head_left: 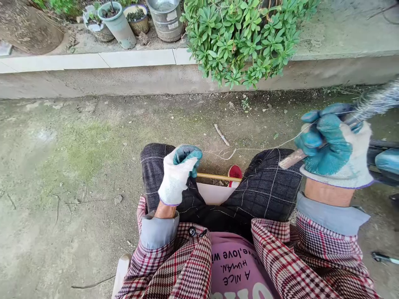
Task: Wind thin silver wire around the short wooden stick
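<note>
Both hands wear white work gloves with teal-coated palms and fingers. My left hand (182, 170) is closed above my left knee, its fingers pinched on a thin pale thread (255, 149). The thread crosses the gap between my knees, sagging with a small loop near the middle, and rises toward the right hand. My right hand (336, 145) is wrapped round a wooden stick (291, 159) above my right knee. Beyond that fist, at the upper right, a blurred bundle of silvery strands (380, 99) extends from the stick's far end.
A low ledge (118, 79) runs across the far side, with a bushy green plant (240, 41), a metal bucket (166, 20) and flower pots (116, 27). A short twig (221, 135) lies on the dirt. Dark, partly hidden objects (383, 160) stand at the right.
</note>
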Tool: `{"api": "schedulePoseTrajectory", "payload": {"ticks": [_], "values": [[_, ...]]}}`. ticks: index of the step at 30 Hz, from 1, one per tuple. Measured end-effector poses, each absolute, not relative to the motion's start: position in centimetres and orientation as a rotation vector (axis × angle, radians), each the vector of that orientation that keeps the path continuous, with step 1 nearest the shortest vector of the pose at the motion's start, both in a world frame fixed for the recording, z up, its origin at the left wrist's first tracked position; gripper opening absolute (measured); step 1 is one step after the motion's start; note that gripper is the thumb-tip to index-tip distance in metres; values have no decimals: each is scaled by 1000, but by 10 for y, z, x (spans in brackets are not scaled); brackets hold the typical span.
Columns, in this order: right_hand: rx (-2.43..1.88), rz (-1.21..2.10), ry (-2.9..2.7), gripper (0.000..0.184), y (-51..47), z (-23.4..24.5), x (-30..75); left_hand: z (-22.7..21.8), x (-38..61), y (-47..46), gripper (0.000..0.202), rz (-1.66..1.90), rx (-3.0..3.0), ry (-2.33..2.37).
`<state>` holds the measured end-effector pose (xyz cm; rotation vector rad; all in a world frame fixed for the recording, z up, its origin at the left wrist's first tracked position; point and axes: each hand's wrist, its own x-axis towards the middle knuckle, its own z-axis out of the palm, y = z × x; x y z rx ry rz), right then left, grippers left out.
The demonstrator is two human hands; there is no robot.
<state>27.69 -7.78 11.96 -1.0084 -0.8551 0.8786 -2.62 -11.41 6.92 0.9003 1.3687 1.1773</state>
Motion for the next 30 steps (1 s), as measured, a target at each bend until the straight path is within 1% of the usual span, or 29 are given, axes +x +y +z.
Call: {"api": "schedulePoseTrajectory", "payload": {"ticks": [1,3,4,7,11,14,15,18,20,27,30], "values": [[-1012,943,-872,22,-82,122,270,71,-24,-116,17,1219,902,1367],[-1002,1125,-886,39,-91,121,255,73,-20,-122,15,1307,919,1357],[-989,1206,-880,44,-95,119,247,73,-19,-124,15,1347,934,1349],[-1008,1366,-895,41,-105,108,230,74,-17,-130,15,1429,980,1339],[-1140,1585,-1061,48,-113,103,210,77,-17,-132,15,1490,1031,1337],[-1266,1677,-1209,46,-117,107,191,80,-14,-132,14,1484,1043,1325],[-1284,1687,-1249,42,-118,107,185,82,-13,-133,14,1473,1040,1324],[-1340,1648,-1241,25,-121,104,173,85,-11,-135,15,1435,1023,1338],[-1376,1573,-1138,19,-122,101,172,88,-13,-137,15,1421,1027,1385],[-1290,1126,-793,17,-106,110,206,88,-40,-147,12,1441,1117,1566],[-1242,1027,-735,19,-103,116,220,82,-51,-145,12,1375,1090,1565]]}}
